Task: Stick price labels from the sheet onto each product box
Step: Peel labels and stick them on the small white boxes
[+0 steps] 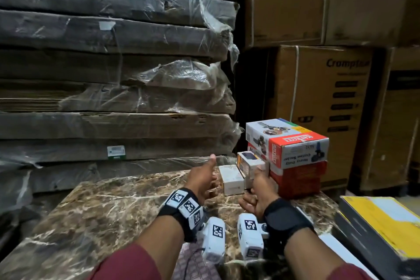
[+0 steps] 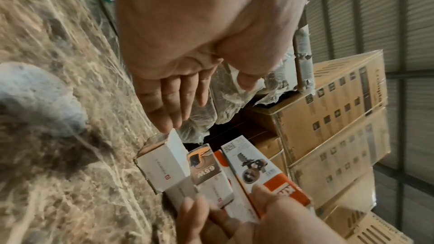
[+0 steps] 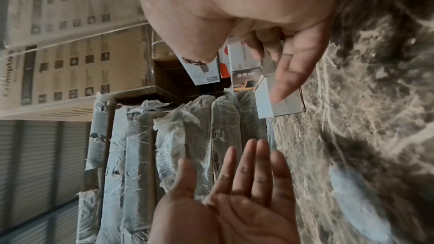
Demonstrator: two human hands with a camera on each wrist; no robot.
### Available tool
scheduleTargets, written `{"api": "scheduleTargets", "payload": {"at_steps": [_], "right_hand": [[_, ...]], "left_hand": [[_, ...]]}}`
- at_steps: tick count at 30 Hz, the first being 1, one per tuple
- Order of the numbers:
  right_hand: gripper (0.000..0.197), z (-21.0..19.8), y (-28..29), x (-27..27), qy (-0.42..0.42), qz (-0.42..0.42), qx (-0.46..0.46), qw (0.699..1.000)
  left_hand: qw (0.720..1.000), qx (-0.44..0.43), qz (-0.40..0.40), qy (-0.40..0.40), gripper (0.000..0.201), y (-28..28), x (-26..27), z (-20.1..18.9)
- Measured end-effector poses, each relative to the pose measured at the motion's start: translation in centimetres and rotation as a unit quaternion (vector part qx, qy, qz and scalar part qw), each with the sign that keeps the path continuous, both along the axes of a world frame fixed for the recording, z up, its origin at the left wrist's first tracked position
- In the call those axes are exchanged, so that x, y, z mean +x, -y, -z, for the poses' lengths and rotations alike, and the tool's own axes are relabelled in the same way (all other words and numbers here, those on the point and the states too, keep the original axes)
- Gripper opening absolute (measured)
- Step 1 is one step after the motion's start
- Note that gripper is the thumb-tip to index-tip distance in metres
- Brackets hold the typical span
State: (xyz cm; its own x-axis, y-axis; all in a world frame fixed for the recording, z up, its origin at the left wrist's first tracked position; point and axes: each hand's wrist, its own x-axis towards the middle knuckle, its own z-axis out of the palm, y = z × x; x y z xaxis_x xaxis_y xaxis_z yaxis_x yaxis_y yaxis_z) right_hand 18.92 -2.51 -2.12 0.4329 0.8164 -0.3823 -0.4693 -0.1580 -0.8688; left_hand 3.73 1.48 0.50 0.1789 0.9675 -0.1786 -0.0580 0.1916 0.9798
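Here, from the head view, both hands reach toward the product boxes on the far right of the marble table (image 1: 95, 207): the left hand (image 1: 203, 180) flat and empty, the right hand (image 1: 259, 191) against the 65W box (image 1: 247, 163), likely to pull it out for labelling.

The left wrist view shows what is hidden there: right fingers (image 2: 195, 211) curled round that box, beside the white box (image 2: 164, 166).

The right wrist view confirms the empty left palm (no label sheet visible anywhere).
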Motion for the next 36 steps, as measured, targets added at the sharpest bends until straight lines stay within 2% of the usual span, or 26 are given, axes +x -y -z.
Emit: {"api": "scheduleTargets", "payload": {"at_steps": [3, 5, 9, 14, 19, 22, 25, 28, 30, 33, 35, 36], "right_hand": [[0.064, 1.2, -2.4, 0.3, 0.002, 0.007, -0.020, 1.000], [0.073, 1.7, -3.7, 0.3, 0.003, 0.008, -0.023, 1.000], [0.066, 2.1, -5.0, 0.2, 0.006, 0.047, -0.010, 0.999], [0.075, 3.1, -6.0, 0.2, -0.018, 0.066, 0.008, 0.998], [0.083, 3.3, -5.9, -0.4, 0.040, 0.069, -0.002, 0.997], [0.076, 3.3, -5.3, -0.9, 0.095, 0.059, -0.004, 0.994], [0.054, 2.9, -3.9, -1.6, 0.156, 0.045, 0.007, 0.987], [0.034, 2.3, -1.8, -2.0, 0.209, 0.019, 0.021, 0.978], [0.019, 2.1, 0.3, -1.9, 0.228, 0.001, 0.053, 0.972], [0.018, 2.1, 3.8, -1.6, 0.281, -0.027, 0.055, 0.958], [0.021, 1.8, 6.4, -1.7, 0.257, -0.043, 0.071, 0.963], [0.030, 1.7, 7.6, -1.8, 0.258, -0.048, 0.076, 0.962]], "left_hand": [[0.998, -0.020, 0.040, -0.038, 0.087, -2.3, 0.5, 1.6], [0.996, -0.027, 0.066, -0.055, 0.090, -3.3, 0.8, 2.2], [0.990, -0.075, 0.115, -0.001, 0.087, -5.0, 1.0, 3.4], [0.985, -0.082, 0.151, -0.015, 0.098, -6.4, 1.1, 4.4], [0.988, -0.072, 0.138, -0.010, 0.100, -6.3, 1.5, 4.8], [0.993, -0.050, 0.111, -0.004, 0.090, -5.4, 1.3, 4.7], [0.995, -0.038, 0.088, 0.016, 0.081, -3.8, 0.2, 4.5], [0.998, 0.001, 0.063, -0.005, 0.082, -1.3, -1.5, 3.8], [0.998, 0.033, 0.053, -0.020, 0.090, 1.1, -2.6, 3.0], [0.994, 0.083, 0.050, -0.040, 0.093, 5.1, -4.0, 1.5], [0.992, 0.108, 0.056, -0.034, 0.090, 7.8, -4.7, 0.7], [0.990, 0.123, 0.060, -0.025, 0.086, 9.2, -5.0, 0.4]]}}
